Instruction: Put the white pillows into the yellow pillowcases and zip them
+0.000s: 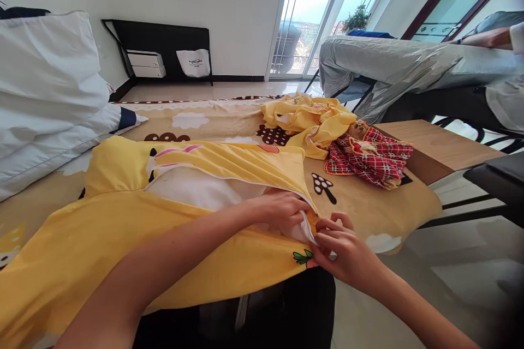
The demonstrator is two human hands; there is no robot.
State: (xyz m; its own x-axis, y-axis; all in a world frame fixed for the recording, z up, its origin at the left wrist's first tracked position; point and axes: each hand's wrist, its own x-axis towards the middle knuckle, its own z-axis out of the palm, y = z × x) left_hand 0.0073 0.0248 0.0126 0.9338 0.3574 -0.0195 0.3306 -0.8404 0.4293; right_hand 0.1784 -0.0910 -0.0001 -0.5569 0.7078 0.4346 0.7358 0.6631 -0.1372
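A yellow garment with a white lining, a hood-like end at the left and a carrot print lies across the bed and my lap. Its long front opening is parted, showing the white inside. Reaching into this opening, my left hand is closed on the white-trimmed edge near the right end. Just beside it, my right hand pinches the hem corner where the two edges meet. The fingertips of both hands partly hide the fabric they hold.
A crumpled yellow cloth and a red plaid garment lie farther back on the patterned bedsheet. White bedding is piled at left. Beyond the wooden board, another person's arm rests over a grey-covered table.
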